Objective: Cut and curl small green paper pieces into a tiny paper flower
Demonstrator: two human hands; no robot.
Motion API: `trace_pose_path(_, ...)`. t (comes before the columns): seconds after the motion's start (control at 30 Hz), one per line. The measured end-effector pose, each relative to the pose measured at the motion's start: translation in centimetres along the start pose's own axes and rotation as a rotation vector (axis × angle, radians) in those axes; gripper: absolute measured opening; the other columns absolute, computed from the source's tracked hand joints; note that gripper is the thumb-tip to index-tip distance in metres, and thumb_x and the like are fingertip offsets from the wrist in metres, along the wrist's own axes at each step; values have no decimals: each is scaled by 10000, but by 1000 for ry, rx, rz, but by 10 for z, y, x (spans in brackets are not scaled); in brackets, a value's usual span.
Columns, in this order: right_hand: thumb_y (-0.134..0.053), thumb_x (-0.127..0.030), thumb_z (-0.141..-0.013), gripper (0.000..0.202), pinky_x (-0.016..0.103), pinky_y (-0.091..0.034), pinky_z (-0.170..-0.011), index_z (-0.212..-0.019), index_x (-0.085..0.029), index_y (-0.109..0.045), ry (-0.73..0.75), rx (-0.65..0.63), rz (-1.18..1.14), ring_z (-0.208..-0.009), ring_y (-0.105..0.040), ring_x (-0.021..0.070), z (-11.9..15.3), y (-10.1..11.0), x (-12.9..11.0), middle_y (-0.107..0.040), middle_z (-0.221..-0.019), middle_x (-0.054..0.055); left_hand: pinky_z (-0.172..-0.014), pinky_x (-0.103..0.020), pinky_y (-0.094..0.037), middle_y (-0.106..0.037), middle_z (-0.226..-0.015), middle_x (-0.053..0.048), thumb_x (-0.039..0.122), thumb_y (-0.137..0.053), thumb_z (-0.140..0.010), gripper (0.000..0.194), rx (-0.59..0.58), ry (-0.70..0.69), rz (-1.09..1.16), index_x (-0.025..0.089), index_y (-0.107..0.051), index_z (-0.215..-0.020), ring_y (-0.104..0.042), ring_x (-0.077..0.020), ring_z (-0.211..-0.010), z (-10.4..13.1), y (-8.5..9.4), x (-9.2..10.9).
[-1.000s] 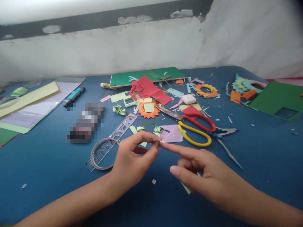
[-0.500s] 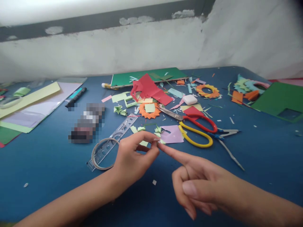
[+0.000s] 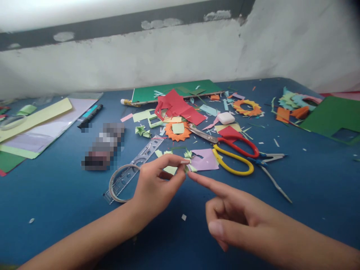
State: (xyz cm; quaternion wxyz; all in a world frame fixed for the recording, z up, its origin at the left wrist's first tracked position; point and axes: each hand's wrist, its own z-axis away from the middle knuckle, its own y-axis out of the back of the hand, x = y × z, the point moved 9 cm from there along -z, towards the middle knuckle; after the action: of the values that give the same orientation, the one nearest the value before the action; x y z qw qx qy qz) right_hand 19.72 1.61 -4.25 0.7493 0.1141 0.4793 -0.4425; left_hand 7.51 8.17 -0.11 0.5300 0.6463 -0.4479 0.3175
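At two o'clock from the person's left hand (image 3: 153, 183), which pinches it and is nearer, a small pale paper (image 3: 186, 162) sits over the desk (image 3: 67, 195), the empty right hand (image 3: 242, 213) extending its index finger toward ten o'clock, fingertip (image 3: 191, 174) just beside.

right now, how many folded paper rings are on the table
3: orange ring by the tips of the scissors; yellow-orange ring behind and right of the white case; multicoloured ring far right, beside a green sheet. Others may be hidden.
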Motion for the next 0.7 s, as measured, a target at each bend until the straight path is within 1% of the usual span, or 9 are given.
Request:
trace_pose_path(0.07, -556, -381, -870, 712, 231, -377, -628, -1463, -317, -167, -4, 30, 56, -654, -421, 97, 0, 0, 0, -460, -762, -42, -495, -188, -575, -743, -805, -29, 132, -608, -779, 92, -13, 20, 17, 163, -691, -804, -686, -140, -641, 1, -1, -2)
trace_pose_path(0.2, -523, -375, -883, 702, 208, -360, -580, -1469, -305, -142, 17, 61, 191, -623, -402, 93, -2, 2, -4, -451, -738, -47, -495, -197, -579, -751, -829, -28, 141, -613, -784, 86, -17, 26, 29, 165, -691, -811, -689, -145, -649, 2, -1, -3)
trace_pose_path(0.3, -511, -347, -873, 685, 208, -354, -548, -1468, -275, -180, 54, 74, 307, -588, -407, 96, -3, 2, -8, -474, -709, -42, -497, -200, -579, -755, -839, -28, 139, -613, -786, 89, -19, 26, 33, 165, -692, -819, -687, -141, -635, 2, -1, -2)
trace_pose_path(0.37, -508, -341, -860, 681, 211, -352, -529, -1465, -260, -205, 71, 75, 356, -569, -413, 100, -3, 1, -10, -489, -688, -38, -507, -199, -581, -757, -847, -27, 140, -612, -790, 90, -21, 25, 39, 169, -691, -820, -695, -147, -662, 2, -1, -2)
trace_pose_path(0.47, -512, -332, -847, 691, 210, -360, -521, -1464, -260, -211, 74, 86, 372, -567, -425, 105, -3, 0, -11, -500, -681, -36, -509, -194, -578, -761, -852, -33, 132, -611, -787, 88, -15, 14, 46, 169, -688, -811, -705, -157, -692, 3, -1, -1)
trace_pose_path(0.7, -513, -339, -854, 691, 207, -364, -526, -1464, -290, -194, 61, 83, 350, -572, -428, 104, -4, 0, -10, -487, -689, -39, -503, -171, -567, -762, -846, -35, 108, -617, -769, 95, -19, -1, 46, 166, -685, -802, -707, -141, -669, 3, -3, 1)
